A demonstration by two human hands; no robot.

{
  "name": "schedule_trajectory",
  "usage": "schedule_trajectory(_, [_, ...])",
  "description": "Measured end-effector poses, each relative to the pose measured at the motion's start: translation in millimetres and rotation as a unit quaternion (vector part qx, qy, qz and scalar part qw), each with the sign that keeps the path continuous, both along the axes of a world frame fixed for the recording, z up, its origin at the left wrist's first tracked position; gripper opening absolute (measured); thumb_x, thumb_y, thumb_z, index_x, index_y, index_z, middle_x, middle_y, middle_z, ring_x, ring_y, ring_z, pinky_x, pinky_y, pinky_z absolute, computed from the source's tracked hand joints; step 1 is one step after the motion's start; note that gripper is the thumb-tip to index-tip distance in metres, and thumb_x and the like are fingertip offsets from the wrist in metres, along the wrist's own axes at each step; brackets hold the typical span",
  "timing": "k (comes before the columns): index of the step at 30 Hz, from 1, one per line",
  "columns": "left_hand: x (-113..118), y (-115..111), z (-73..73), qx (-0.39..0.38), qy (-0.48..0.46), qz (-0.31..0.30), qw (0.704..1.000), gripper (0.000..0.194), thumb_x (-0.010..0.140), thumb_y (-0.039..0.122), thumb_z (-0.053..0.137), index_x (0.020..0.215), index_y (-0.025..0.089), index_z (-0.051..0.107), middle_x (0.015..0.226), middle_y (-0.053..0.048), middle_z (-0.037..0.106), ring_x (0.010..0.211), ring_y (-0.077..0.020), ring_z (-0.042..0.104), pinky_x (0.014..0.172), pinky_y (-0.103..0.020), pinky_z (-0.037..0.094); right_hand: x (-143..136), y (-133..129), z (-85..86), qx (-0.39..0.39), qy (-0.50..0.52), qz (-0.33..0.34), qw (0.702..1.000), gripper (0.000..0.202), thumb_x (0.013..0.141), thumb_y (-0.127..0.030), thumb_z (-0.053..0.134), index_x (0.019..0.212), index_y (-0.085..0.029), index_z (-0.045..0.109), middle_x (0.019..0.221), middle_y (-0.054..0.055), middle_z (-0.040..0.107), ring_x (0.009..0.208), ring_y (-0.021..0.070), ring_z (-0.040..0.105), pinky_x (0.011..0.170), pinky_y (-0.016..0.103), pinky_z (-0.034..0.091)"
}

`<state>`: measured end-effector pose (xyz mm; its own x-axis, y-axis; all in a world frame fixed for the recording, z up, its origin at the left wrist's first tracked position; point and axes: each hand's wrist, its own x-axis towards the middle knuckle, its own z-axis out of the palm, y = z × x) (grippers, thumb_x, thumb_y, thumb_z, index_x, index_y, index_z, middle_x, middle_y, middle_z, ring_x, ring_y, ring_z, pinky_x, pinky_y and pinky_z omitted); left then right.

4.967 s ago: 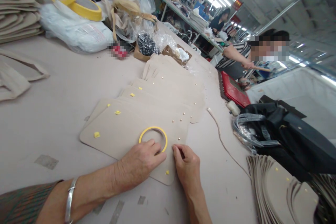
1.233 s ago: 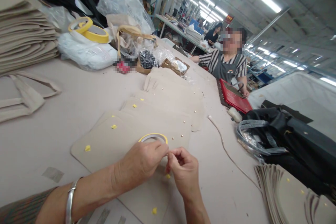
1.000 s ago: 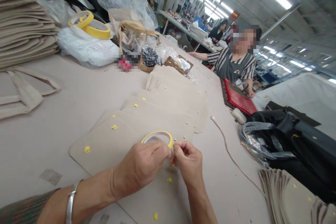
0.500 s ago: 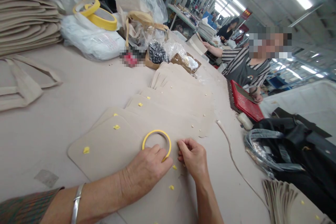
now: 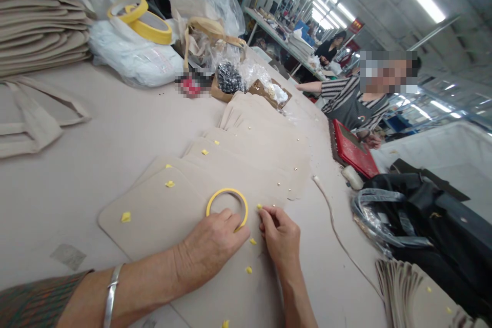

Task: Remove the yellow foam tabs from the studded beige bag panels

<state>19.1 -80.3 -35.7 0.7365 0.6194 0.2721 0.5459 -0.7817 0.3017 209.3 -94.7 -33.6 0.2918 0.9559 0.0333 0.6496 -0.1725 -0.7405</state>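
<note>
My left hand (image 5: 217,238) is closed round the lower edge of a roll of yellow tape (image 5: 227,192), which stands out above my fingers over the beige panels. Just to its right, my right hand (image 5: 280,233) pinches a small yellow piece of tape (image 5: 259,207) between thumb and forefinger. Beneath both hands lie overlapping beige panels (image 5: 200,184), fanned out away from me. Small yellow tape pieces (image 5: 126,217) stick to several panels, and small metal studs (image 5: 279,184) show along their right side.
A tall beige stack (image 5: 42,20) stands at the back left, beside two yellow rolls (image 5: 154,28) on a white bag (image 5: 130,56). A thin cord (image 5: 334,225) and black bags (image 5: 442,220) lie at right. Across the table, a person (image 5: 355,97) sits behind a red tray (image 5: 351,148).
A yellow tape piece now shows at my right fingertips. The person's far hand has lowered, and the beige piece it held is gone from view. The view has shifted slightly.
</note>
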Motion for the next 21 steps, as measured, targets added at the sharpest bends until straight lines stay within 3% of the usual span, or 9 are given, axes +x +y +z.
schedule_trajectory(4, [0.5, -0.6, -2.7, -0.002, -0.001, 0.002, 1.000, 0.013, 0.086, 0.007, 0.052, 0.082, 0.019, 0.051, 0.080, -0.004, 0.056, 0.072, -0.0223, 0.050, 0.058, -0.033, 0.042, -6.5, 7.0, 3.3, 0.039, -0.122, 0.034, 0.991, 0.025, 0.087, -0.032, 0.053, 0.080, -0.018, 0.072, 0.077, 0.005, 0.072, 0.070, 0.0173, 0.064, 0.069, 0.028, 0.047])
schedule_trajectory(9, [-3.1, -0.4, -1.1, -0.016, -0.012, -0.008, 1.000, 0.015, 0.084, 0.004, 0.051, 0.082, 0.019, 0.052, 0.081, -0.004, 0.058, 0.073, -0.0226, 0.051, 0.062, -0.034, 0.044, -11.3, 16.5, 8.3, 0.019, -0.164, 0.033, 0.986, 0.023, 0.086, -0.028, 0.053, 0.077, -0.019, 0.072, 0.074, 0.004, 0.071, 0.069, 0.0167, 0.063, 0.069, 0.027, 0.045])
schedule_trajectory(14, [-9.9, 2.8, 6.7, -0.044, -0.131, -0.041, 0.990, 0.021, 0.090, 0.005, 0.041, 0.099, 0.019, 0.055, 0.079, -0.001, 0.060, 0.072, -0.0174, 0.058, 0.066, -0.028, 0.048, -11.4, 3.9, 18.1, 0.004, -0.098, 0.074, 0.992, 0.019, 0.084, -0.024, 0.056, 0.082, -0.020, 0.074, 0.079, 0.003, 0.073, 0.073, 0.0158, 0.065, 0.069, 0.026, 0.047])
schedule_trajectory(17, [-11.9, 3.4, 13.8, -0.056, -0.217, -0.052, 0.973, 0.024, 0.096, 0.013, 0.040, 0.115, 0.019, 0.051, 0.088, -0.002, 0.066, 0.079, -0.0147, 0.064, 0.070, -0.024, 0.052, -16.0, -14.4, 26.5, 0.059, -0.005, 0.074, 0.996, 0.021, 0.087, -0.024, 0.054, 0.096, -0.020, 0.073, 0.087, 0.004, 0.073, 0.078, 0.0162, 0.066, 0.072, 0.027, 0.050])
schedule_trajectory(21, [-14.2, 0.0, 17.6, -0.050, -0.228, -0.043, 0.971, 0.038, 0.097, 0.017, 0.039, 0.135, 0.019, 0.039, 0.112, -0.006, 0.068, 0.099, -0.0144, 0.066, 0.085, -0.024, 0.053, -22.8, -35.2, 40.1, 0.144, 0.047, 0.132, 0.980, 0.021, 0.089, -0.020, 0.053, 0.100, -0.021, 0.070, 0.091, 0.005, 0.072, 0.081, 0.0162, 0.066, 0.072, 0.028, 0.052])
